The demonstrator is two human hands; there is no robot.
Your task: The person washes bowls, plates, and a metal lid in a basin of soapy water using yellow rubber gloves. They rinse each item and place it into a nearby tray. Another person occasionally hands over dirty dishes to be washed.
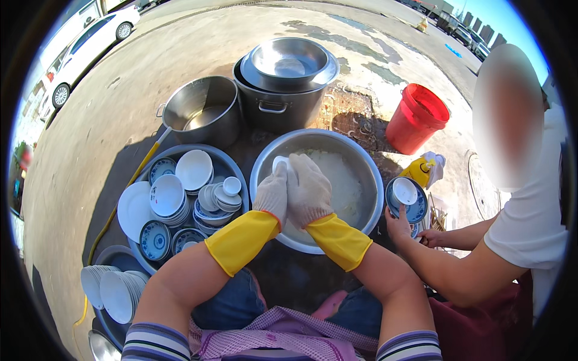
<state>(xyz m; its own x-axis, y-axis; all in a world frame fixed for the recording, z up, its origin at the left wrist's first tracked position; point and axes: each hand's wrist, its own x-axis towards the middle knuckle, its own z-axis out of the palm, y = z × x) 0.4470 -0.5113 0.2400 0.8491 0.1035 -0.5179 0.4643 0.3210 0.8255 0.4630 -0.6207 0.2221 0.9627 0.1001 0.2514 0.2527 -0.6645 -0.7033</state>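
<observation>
Both my hands are over a wide metal basin [371,189] of cloudy water, wearing pale knitted work gloves above yellow rubber cuffs. My left hand [272,192] and my right hand [309,189] press together around a small white dish [280,161]. Only the dish's rim shows past the fingers, so its full shape is hidden. To the left, a large blue-grey tub [241,180] holds stacked white plates [167,195], blue-patterned bowls [155,239] and small white cups [232,185].
A co-worker's hand [398,225] holds a blue-patterned bowl [417,210] with a white cup at right. Beyond stand steel stockpots [203,108], a red bucket [413,119] and a yellow bottle [417,170]. A yellow hose [108,221] and another tub [113,257] of plates lie left.
</observation>
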